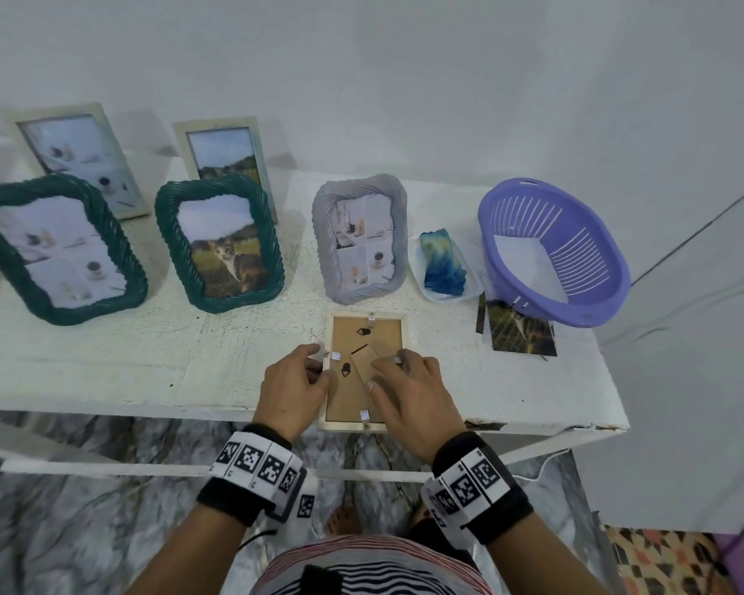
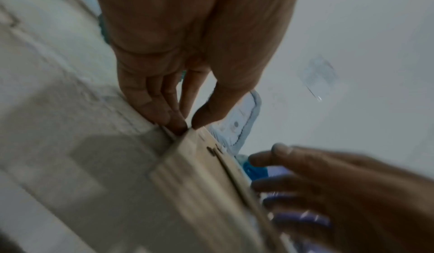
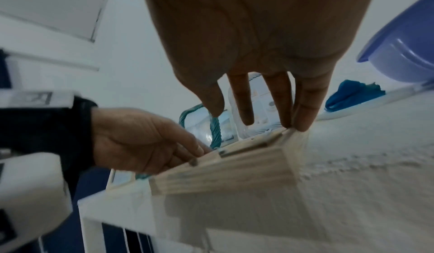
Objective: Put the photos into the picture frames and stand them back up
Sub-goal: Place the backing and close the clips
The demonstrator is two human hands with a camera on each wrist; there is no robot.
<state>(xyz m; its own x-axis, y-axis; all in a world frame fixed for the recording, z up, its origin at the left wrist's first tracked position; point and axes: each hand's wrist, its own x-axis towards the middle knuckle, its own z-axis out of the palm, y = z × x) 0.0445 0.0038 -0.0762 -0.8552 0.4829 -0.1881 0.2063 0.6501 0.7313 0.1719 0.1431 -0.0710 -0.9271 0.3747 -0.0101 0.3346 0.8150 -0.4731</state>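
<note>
A: 5 frames upright w/ photos already: 2 pale ones near the bench's back-left corner, 2 green rope frames [image 1: 220,244] in front of them, grey frame [image 1: 360,238] mid-bench. 6th, the wooden frame [image 1: 365,371], lies face down at the front edge, backing up.

B: Hands?

A: Left hand [image 1: 291,386] on the frame's left rail, thumb and fingertips [image 2: 175,120] pinched at that edge. Looks like it's working a tab there, or just pinning the frame so it won't slide. Right hand [image 1: 409,392] spread wide over the right side, fingers straight, tips pressing the right rail; nothing gripped.

B: Why face down?

A: Only way to reach the backing board and its clips. Easel leg [image 1: 364,362] lies flat on the backing, so not ready to stand.

B: Photo inside?

A: Can't tell, front's hidden. Backing is seated in the frame, so prob. loaded; my guess is they're closing tabs now.

B: Loose photos?

A: Cat photo [image 1: 520,332] near the bench's right end, partly under the purple basket [image 1: 576,234]; white sheet inside the basket. Blue cloth [image 1: 441,261] in a clear tray between grey frame and basket.

B: Risk?

A: Frame's bottom rail sits right at the front edge; a shove could tip it off.
</note>
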